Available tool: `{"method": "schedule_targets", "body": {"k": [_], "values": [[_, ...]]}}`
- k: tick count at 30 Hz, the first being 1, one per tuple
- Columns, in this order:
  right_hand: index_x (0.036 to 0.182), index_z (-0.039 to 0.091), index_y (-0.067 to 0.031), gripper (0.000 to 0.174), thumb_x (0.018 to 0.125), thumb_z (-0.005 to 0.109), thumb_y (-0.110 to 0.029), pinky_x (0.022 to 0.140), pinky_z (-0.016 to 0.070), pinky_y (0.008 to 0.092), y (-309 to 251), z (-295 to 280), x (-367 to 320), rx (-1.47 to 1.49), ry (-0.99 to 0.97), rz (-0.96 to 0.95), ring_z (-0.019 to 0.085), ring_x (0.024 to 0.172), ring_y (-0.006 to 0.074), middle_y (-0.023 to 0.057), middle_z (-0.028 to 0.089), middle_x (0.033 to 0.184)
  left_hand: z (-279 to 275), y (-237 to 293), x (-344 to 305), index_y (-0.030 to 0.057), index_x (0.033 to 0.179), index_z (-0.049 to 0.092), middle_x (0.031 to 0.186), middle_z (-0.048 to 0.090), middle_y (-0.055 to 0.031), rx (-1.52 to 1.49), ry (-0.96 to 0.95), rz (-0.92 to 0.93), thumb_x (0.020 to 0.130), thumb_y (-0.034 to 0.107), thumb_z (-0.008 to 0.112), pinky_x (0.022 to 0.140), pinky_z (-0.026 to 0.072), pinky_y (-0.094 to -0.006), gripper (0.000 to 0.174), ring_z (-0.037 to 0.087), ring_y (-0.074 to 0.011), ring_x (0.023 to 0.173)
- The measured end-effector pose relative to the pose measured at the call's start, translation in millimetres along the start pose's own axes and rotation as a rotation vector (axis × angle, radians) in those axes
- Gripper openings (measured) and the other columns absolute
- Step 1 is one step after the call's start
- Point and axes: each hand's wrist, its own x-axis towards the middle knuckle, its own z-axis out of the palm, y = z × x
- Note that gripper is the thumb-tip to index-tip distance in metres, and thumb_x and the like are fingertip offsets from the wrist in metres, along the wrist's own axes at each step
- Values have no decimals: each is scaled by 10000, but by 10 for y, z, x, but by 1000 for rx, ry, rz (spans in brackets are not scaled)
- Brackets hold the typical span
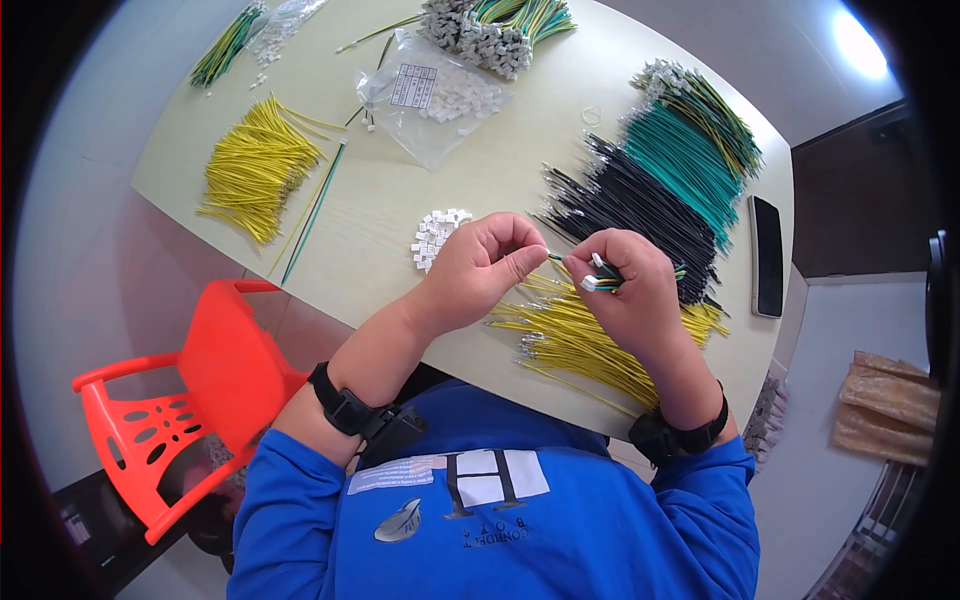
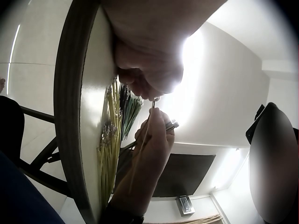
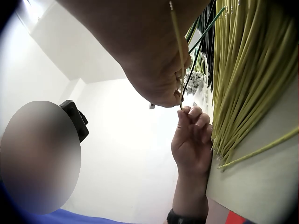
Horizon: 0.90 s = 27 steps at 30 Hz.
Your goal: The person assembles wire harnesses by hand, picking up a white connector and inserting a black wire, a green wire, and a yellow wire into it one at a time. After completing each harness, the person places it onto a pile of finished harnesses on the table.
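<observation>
My left hand (image 1: 468, 272) pinches a small white connector between thumb and fingertips; most of it is hidden by them. Facing it, my right hand (image 1: 632, 290) pinches wires right at that connector. A yellow wire (image 3: 178, 44) and a dark wire (image 3: 192, 74) run back from the meeting fingertips in the right wrist view. Other green and yellow wires with white connectors (image 1: 590, 284) are tucked in the right hand's curled fingers. Under the hands lies a bundle of yellow wires (image 1: 580, 345). A pile of loose white connectors (image 1: 432, 240) lies just beyond the left hand.
Black wires (image 1: 640, 205) and green wires (image 1: 690, 150) lie in bundles behind the right hand, with a phone (image 1: 766, 255) at the table's right edge. Farther back are a plastic bag (image 1: 425, 100) of connectors and another yellow bundle (image 1: 255, 170). A red chair (image 1: 225, 365) stands left.
</observation>
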Motion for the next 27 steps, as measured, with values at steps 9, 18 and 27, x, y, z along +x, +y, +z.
{"method": "schedule_targets", "body": {"k": [9,18,27], "values": [[740,594,-46,100,726,693,-52,542,417,292,11,31,-4,-11,37,-56,546,595,195,59,580,660,21,-21,3,32,904,560,765,521,44,15,18,18,898,125,594,603,385,-167,99,452,-14,677],[751,595,-40,93,744,687,-56,545,409,286,14,36,-19,42,-36,35,531,598,183,61,566,666,-1,-1,-25,31,931,546,815,523,40,91,-27,-22,906,106,572,655,403,-168,83,468,-21,728],[767,593,-30,64,772,654,-51,573,397,297,50,-1,4,105,-119,50,506,629,185,59,539,674,36,-19,-10,30,877,569,710,499,52,31,-17,24,893,100,591,534,344,-180,75,399,-9,618]]}}
